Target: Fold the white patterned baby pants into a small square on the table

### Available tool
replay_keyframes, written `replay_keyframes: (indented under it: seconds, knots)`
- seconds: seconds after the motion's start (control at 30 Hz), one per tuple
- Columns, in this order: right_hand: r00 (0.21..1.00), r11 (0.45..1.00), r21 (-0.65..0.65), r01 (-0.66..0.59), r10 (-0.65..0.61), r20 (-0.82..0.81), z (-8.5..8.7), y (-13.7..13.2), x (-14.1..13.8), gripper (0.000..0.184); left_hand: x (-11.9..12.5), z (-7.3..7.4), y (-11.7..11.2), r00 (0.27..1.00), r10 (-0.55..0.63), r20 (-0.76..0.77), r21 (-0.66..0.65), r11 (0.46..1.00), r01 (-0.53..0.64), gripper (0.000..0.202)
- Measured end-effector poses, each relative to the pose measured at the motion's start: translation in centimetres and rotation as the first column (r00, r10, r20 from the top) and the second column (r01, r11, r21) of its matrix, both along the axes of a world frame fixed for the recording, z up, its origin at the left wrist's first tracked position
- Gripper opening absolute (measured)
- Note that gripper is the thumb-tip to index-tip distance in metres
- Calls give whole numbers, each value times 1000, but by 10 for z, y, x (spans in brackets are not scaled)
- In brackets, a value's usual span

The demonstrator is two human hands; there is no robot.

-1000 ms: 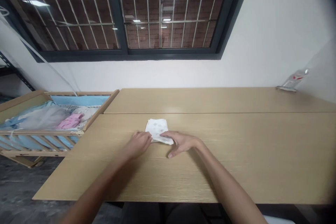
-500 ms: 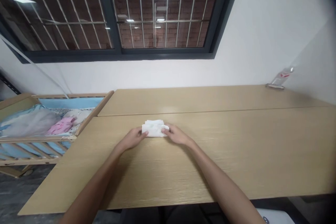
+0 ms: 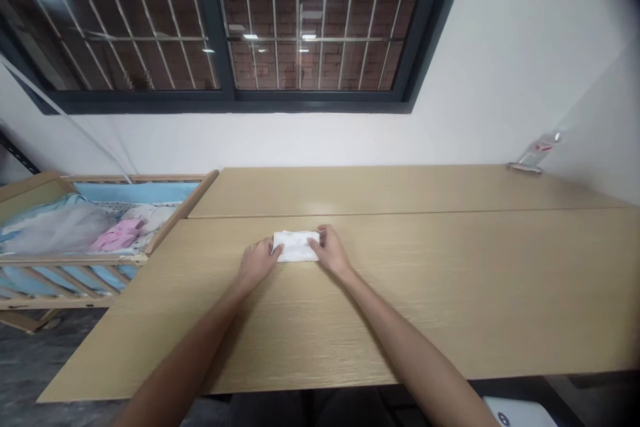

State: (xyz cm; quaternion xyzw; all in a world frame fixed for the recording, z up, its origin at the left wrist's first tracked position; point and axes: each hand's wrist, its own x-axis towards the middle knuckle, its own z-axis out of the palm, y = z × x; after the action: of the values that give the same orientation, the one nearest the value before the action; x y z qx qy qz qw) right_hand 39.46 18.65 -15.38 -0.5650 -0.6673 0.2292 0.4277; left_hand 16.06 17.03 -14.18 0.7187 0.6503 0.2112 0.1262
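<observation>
A folded white diaper (image 3: 297, 247), a small flat rectangle with faint marks, lies on the wooden table (image 3: 300, 320) in front of me. Its left end is gripped by my left hand (image 3: 259, 257), thumb pressed on the near corner and the other fingers curled at the side. At the right end, my right hand (image 3: 330, 250) has its thumb on the top face, while its fingers bend around behind the edge. Both hands are closed on the diaper, and some fingertips are hidden.
On the left stands a wooden crib (image 3: 183, 217) with bedding and a pink cloth (image 3: 118, 235). A clear plastic bottle (image 3: 540, 150) leans in the far right corner. A barred window (image 3: 320, 101) is above the table. A white object (image 3: 520, 411) shows below the front edge.
The diaper looks flatter and neater, its raised upper edge now straight. My right hand has turned more upright at its end, and my left hand has shifted slightly.
</observation>
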Motion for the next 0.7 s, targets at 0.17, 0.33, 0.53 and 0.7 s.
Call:
replay_keyframes:
  seconds: [0.17, 0.33, 0.53, 0.7]
  knots:
    - [999, 999, 21, 45, -45, -2, -2, 2, 0, 40, 10, -1, -2, 995, 54, -89, 69, 996, -47, 38]
    - [982, 974, 225, -10, -33, 187, 13, -12, -4, 41, 18, 2, -10, 994, 74, -78, 252, 966, -53, 45]
    - [798, 895, 220, -388, 206, 567, 22, -29, -19, 57, 35, -9, -21, 931, -344, -122, 400, 842, 363, 70]
    - [715, 920, 49, -390, 269, 645, 10, -27, -23, 64, 41, -24, -19, 922, -344, -177, 228, 897, 378, 73]
